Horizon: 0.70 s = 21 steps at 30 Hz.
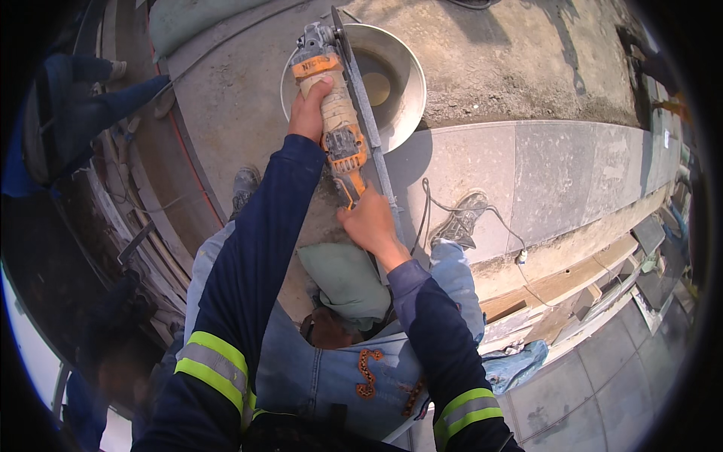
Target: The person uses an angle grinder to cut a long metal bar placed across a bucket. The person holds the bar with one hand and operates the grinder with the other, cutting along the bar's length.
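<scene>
Both my hands are closed around an orange and grey angle grinder (pixel 339 113), its body coated in dust. My left hand (pixel 307 111) wraps the body just behind the gear head. At the rear handle, my right hand (pixel 372 221) grips the tool. The thin cutting disc (pixel 338 32) stands at the far end, against a long narrow grey stone strip (pixel 369 124) that runs toward me along the grinder's right side. Whether the disc spins I cannot tell. Beyond the strip is a round pale bucket (pixel 414 90) with some murky liquid in it.
Grey paving slabs (pixel 557 169) extend to the right. A black cable (pixel 482 207) crosses by my right boot (pixel 461 218). A green sack (pixel 346 282) lies between my legs. Boards (pixel 557 280) are stacked at the right. Another person's leg (pixel 124 102) shows at the left.
</scene>
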Motion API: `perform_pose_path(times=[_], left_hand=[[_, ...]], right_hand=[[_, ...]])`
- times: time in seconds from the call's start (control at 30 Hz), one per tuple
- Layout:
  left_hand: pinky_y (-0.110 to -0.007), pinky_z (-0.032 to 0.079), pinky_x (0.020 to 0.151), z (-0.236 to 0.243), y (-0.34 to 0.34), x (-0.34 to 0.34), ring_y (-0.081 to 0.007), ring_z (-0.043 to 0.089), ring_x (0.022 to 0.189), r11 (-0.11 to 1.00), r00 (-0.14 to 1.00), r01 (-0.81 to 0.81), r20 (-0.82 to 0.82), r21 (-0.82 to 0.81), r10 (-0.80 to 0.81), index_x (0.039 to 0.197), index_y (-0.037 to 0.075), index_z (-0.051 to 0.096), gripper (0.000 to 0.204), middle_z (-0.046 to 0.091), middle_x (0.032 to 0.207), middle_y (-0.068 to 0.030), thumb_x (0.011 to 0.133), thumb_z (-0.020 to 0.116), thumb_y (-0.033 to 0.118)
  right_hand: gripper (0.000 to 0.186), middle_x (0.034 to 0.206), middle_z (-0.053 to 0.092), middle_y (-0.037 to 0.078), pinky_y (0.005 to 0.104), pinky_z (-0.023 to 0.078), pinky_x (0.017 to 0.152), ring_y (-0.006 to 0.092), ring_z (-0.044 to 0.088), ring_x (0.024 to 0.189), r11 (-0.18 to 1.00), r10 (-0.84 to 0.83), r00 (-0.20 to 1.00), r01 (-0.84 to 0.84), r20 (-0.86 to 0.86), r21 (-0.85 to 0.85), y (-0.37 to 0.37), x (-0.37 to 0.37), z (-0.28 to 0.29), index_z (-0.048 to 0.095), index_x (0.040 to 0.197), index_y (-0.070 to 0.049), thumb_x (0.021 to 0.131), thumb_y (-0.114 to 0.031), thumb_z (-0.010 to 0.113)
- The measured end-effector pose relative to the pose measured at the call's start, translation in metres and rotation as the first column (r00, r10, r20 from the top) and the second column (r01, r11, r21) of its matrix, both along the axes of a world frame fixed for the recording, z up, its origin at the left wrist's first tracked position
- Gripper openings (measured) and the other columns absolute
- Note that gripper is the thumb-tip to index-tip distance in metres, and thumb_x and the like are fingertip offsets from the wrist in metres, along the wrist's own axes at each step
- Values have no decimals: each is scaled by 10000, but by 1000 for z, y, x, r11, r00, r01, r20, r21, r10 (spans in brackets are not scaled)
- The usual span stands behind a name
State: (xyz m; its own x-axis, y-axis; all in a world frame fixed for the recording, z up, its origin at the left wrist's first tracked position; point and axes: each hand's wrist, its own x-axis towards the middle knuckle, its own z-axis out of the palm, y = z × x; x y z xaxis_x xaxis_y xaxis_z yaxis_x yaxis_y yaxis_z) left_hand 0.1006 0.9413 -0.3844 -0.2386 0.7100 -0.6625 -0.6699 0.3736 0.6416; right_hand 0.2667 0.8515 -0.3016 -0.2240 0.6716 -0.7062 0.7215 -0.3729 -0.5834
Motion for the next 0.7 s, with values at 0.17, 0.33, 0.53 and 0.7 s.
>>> perform_pose_path(times=[0.17,0.33,0.53,0.7], left_hand=[[-361,599,641,5,3,0,-238,707,730,1000,1000,9,29,-5,-9,1268,-27,554,477,673,958,-134,927,665,286],[-361,600,651,5,4,-1,-233,708,745,1000,999,5,33,-11,-5,1275,-27,555,484,674,972,-134,927,667,290],[-344,592,710,0,5,-3,-217,708,820,1000,1000,-12,24,-15,13,1287,-31,566,499,677,1002,-124,922,680,290],[-340,588,728,-7,4,-2,-221,710,848,1000,1000,-24,18,-18,24,1281,-33,572,484,683,1033,-128,924,681,275]], right_hand=[[504,903,672,377,525,549,822,528,666,918,1000,-1,1000,1,3,21,-1,0,-3,535,1135,135,768,-134,752],[516,906,673,377,526,550,818,529,668,913,1000,-1,1000,1,3,30,1,-2,-3,534,1146,140,768,-136,752],[526,903,676,373,520,555,814,523,673,908,999,6,1000,-7,7,42,1,-2,-6,533,1151,142,770,-143,756],[543,904,677,370,514,556,816,517,676,910,1000,9,1000,-9,-1,23,2,-1,-3,528,1165,144,769,-147,759]])
